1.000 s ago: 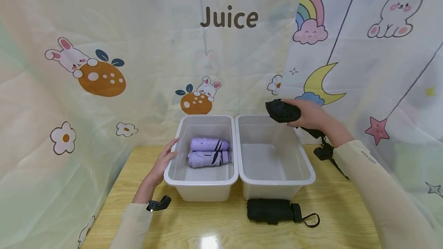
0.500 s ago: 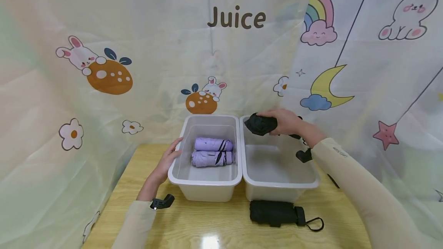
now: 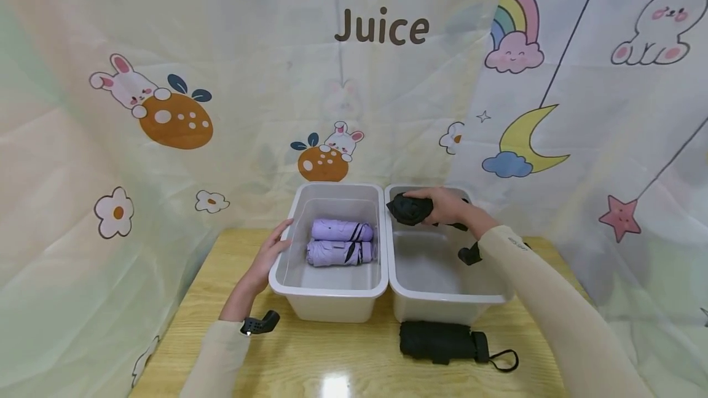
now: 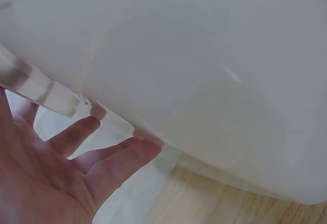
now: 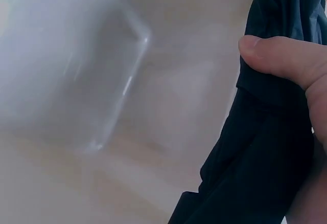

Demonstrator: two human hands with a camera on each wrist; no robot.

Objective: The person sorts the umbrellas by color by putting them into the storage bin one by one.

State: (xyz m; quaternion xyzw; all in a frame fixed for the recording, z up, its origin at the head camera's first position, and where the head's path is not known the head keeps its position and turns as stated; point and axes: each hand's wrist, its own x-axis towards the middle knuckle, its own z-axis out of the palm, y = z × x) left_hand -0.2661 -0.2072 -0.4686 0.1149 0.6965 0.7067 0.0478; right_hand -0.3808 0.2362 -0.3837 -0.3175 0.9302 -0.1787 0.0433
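My right hand (image 3: 447, 206) grips a folded black umbrella (image 3: 410, 209) inside the back of the right white bin (image 3: 397, 292). In the right wrist view the thumb lies across the dark fabric of that umbrella (image 5: 260, 127). My left hand (image 3: 265, 261) touches the left side of the left white bin (image 3: 326, 292). Its fingers are extended against the bin's outer wall (image 4: 204, 81) in the left wrist view. Two folded lilac umbrellas, a back one (image 3: 334, 230) and a front one (image 3: 332, 253), lie side by side in the left bin.
A second black umbrella (image 3: 437, 341) with a wrist loop lies on the wooden table (image 3: 276, 361) in front of the right bin. The bins stand side by side. Behind them hangs a printed cloth (image 3: 249, 109).
My right hand has carried the black umbrella left and down, from above the right bin's back right rim to inside that bin. The left hand stays at the left bin.
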